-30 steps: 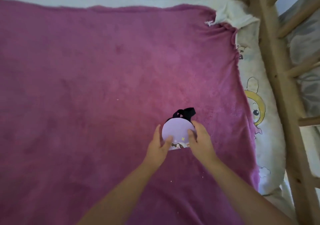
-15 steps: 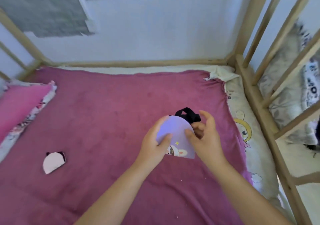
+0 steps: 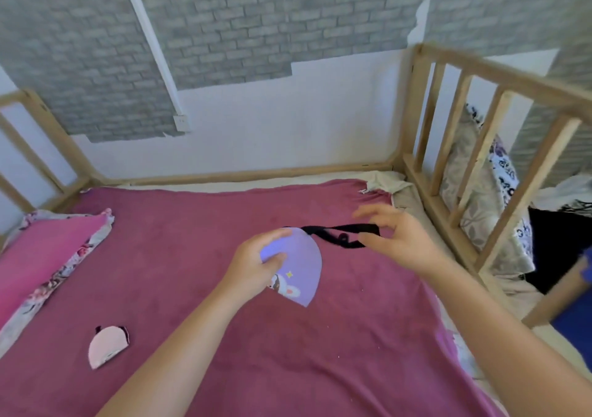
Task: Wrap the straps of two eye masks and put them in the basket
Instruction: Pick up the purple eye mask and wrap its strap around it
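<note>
Wooden rails (image 3: 474,134) fence the bed's far and right edges; the magenta blanket (image 3: 198,256) lies mostly bare. Left hand (image 3: 256,264) pinches the folded lilac eye mask (image 3: 302,266) above the blanket's middle. Right hand (image 3: 405,240) — thumb and forefinger closed narrow on the black strap (image 3: 339,232), drawn taut toward the right edge. Pink eye mask (image 3: 105,346) lies near the blanket's left edge, well apart.

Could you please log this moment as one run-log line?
left hand: holds folded lilac eye mask | right hand: pulls black strap taut | pink eye mask: on blanket
</note>
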A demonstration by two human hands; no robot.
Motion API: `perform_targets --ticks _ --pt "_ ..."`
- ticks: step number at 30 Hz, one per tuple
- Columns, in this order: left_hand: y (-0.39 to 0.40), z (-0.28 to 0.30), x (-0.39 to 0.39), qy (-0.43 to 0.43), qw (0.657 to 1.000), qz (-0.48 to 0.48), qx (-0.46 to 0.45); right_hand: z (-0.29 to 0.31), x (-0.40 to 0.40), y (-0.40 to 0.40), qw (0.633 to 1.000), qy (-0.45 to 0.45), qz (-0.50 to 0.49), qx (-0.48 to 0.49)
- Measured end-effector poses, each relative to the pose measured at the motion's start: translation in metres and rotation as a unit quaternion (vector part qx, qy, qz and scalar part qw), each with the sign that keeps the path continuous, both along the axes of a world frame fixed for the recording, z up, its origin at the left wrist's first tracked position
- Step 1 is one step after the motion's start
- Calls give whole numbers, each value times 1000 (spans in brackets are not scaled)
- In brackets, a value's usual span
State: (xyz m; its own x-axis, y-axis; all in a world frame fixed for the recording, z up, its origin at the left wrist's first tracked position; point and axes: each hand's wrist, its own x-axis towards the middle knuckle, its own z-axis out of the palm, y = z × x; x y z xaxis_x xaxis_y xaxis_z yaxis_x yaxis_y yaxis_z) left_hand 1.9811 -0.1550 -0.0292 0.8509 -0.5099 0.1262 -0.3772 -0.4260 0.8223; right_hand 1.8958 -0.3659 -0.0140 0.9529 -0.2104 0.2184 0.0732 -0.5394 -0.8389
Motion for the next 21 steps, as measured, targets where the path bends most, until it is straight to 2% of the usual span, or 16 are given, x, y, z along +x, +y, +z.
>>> perform_targets --ticks 4,5,7,8,9,10,11,12,13,14,15,16,18,21 --pt "9 4 -2 -18 999 33 0 5 -18 -6 964 12 187 189" --pt "9 3 -3 -36 999 27 15 6 -21 -3 938 -1 240 249" --pt "8 -3 -6 -81 996 10 33 9 -25 10 857 -72 326 392" --pt "7 -6 -8 -102 994 1 33 13 -23 15 822 -108 321 457" --pt "5 -9 -11 -126 992 -6 28 17 -21 19 807 -136 274 505" --pt "4 -10 -15 -153 988 -10 17 13 -14 16 823 -155 184 515" --pt "3 -10 -19 -183 983 -9 5 9 -7 12 856 -159 76 485" --pt "3 -11 -22 -219 976 -9 -5 6 -3 9 907 -135 -35 398" --pt "3 -11 -23 -263 965 -8 -10 1 0 6 956 -74 -120 256" --pt "4 -11 -24 -312 950 -10 -13 -3 1 7 981 6 -152 121" --pt "4 -10 -24 -352 936 -12 -19 -9 0 9 986 78 -142 38" --pt "5 -11 -24 -388 921 -14 -31 -15 -2 14 985 123 -115 21" --pt "6 -12 -24 -430 901 -3 -49 -18 -8 29 974 168 -63 137" --pt "6 -15 -29 -466 882 -16 -71 -16 -12 43 931 217 -16 293"
